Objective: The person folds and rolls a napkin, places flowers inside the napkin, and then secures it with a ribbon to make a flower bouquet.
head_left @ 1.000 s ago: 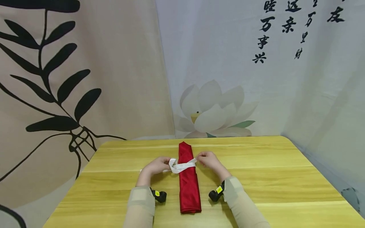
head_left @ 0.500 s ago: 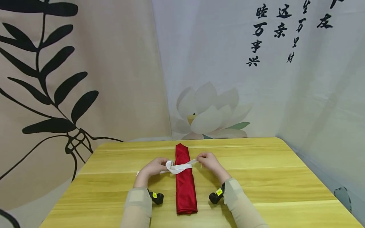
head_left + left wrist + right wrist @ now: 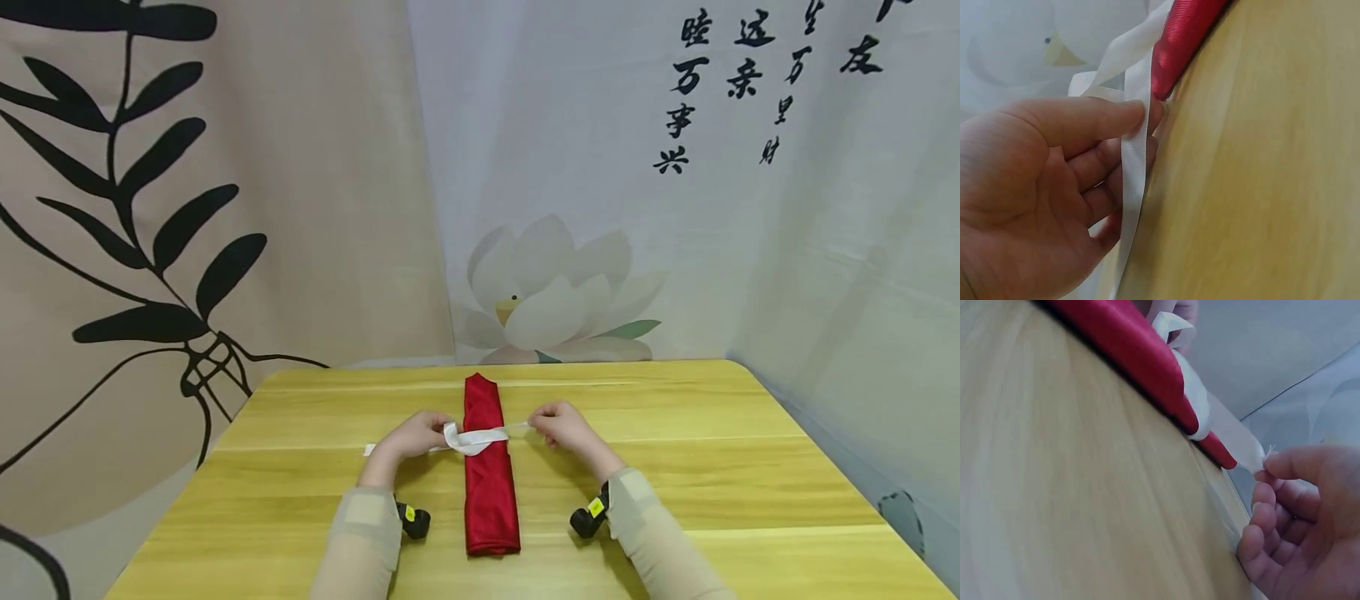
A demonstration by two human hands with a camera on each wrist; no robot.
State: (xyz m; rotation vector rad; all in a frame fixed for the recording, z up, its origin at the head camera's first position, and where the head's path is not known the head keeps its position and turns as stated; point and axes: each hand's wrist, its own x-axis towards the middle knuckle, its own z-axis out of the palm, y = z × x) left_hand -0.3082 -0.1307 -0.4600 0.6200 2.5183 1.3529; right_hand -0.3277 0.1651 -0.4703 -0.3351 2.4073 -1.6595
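Observation:
A long bundle of folded shiny red cloth (image 3: 491, 500) lies lengthwise on the table, with a white ribbon (image 3: 480, 442) passing round its upper part. On the bundle's left side my left hand (image 3: 418, 435) pinches the ribbon between thumb and fingers; in the left wrist view a length of ribbon (image 3: 1137, 150) hangs down past the fingertips. To the right of the cloth, my right hand (image 3: 567, 429) pinches the ribbon's frayed end, drawn out from the bundle. The right wrist view shows that ribbon end (image 3: 1235, 434) between thumb and forefinger, with a loop (image 3: 1172, 326) near the left hand.
The wooden table (image 3: 712, 467) extends round the bundle on all sides. Behind it hangs a printed cloth backdrop (image 3: 360, 208) with leaves, a lotus and writing. A black wrist camera (image 3: 588, 521) sits on each forearm.
My right hand has moved a little to the right, drawing the ribbon end farther from the cloth. The loop by my left hand looks smaller. The left hand has stayed nearly in place.

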